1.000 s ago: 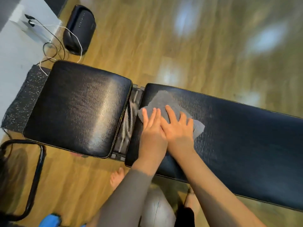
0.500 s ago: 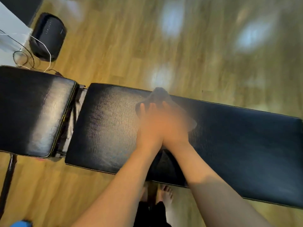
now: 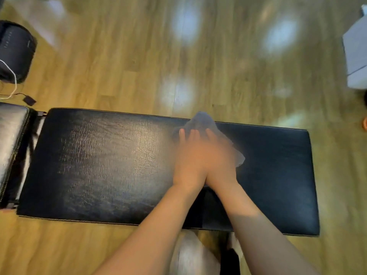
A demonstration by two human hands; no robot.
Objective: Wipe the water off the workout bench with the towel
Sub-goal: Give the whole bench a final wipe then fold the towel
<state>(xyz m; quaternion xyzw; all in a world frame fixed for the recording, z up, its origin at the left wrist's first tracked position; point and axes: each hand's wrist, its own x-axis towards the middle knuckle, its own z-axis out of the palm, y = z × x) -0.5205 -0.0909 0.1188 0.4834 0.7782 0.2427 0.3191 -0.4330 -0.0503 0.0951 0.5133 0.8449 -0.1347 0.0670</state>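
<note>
The workout bench's long black pad [image 3: 99, 165] runs left to right across the view, its leather shiny. A grey towel [image 3: 202, 120] lies flat on it just right of the middle, reaching the pad's far edge. My left hand [image 3: 187, 161] and my right hand [image 3: 221, 159] rest side by side on the towel, palms down and fingers stretched forward, pressing it onto the pad. Both hands are blurred by motion. Any water on the pad is too faint to make out.
The bench's second black pad [image 3: 12, 135] adjoins at the left across a narrow gap. A black rounded device [image 3: 14, 50] with a white cable [image 3: 12, 80] stands on the wooden floor far left. A white object [image 3: 355, 56] sits at the right edge.
Both hands have slid the towel to the right along the long pad, away from the gap between the pads. The view has followed to the right.
</note>
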